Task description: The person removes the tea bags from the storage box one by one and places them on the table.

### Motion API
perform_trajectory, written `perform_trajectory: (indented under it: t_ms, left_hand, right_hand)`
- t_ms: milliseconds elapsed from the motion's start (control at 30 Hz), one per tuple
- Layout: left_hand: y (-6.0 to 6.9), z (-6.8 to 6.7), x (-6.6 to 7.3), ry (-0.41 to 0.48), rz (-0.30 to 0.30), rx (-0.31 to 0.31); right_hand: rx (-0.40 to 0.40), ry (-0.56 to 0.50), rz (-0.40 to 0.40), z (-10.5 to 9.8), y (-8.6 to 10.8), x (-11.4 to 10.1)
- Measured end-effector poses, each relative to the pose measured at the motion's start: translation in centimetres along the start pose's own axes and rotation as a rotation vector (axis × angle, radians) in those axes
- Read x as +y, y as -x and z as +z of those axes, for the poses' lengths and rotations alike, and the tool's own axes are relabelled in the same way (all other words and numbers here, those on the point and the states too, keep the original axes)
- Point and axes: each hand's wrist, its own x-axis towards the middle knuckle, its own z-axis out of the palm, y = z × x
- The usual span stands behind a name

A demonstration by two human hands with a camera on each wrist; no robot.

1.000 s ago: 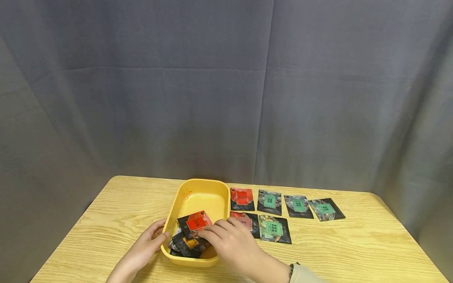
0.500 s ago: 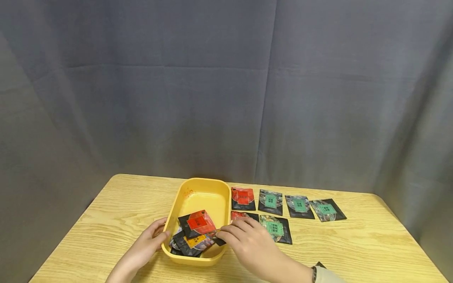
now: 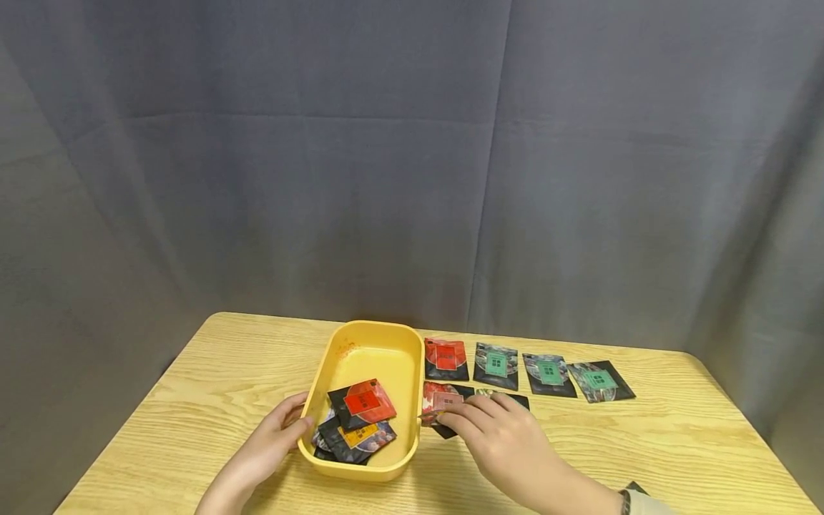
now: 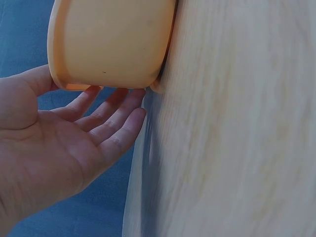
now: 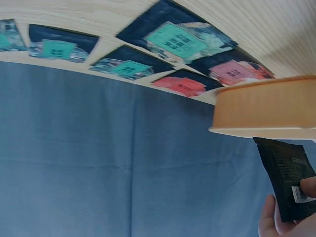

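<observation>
On the table stands a yellow plastic tray. My left hand holds its left rim, thumb over the edge and fingers against the outer wall. Inside lie a red-labelled sachet and, partly under it, an orange-labelled sachet with more beneath, mostly hidden. My right hand is just right of the tray and pinches a small sachet, whose dark back with a barcode faces the right wrist camera. That hand covers much of a green-labelled sachet in the head view.
Right of the tray, a back row has a red sachet and green-labelled sachets. Before it lies a pink-labelled sachet. A dark corner shows by the right sleeve. Grey curtain hangs behind the table.
My right hand has lifted a sachet out of the tray and carried it rightward over the rim. The left hand keeps its hold on the tray.
</observation>
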Motion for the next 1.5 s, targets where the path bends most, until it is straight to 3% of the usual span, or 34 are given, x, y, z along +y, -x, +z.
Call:
perform_trajectory:
  t_ms: [567, 1100, 1500]
  left_hand:
    - [0.0, 0.0, 0.1, -0.005, -0.012, 0.002]
    - [0.1, -0.1, 0.2, 0.003, -0.014, -0.012]
    - [0.1, -0.1, 0.3, -0.007, -0.02, -0.012]
  right_hand:
    - [-0.128, -0.015, 0.128, -0.6, 4.1, 2.6]
    - [-0.106, 0.025, 0.24, -0.7, 8.9, 6.0]
    - [-0.147, 0.042, 0.269, -0.9, 11.0, 8.4]
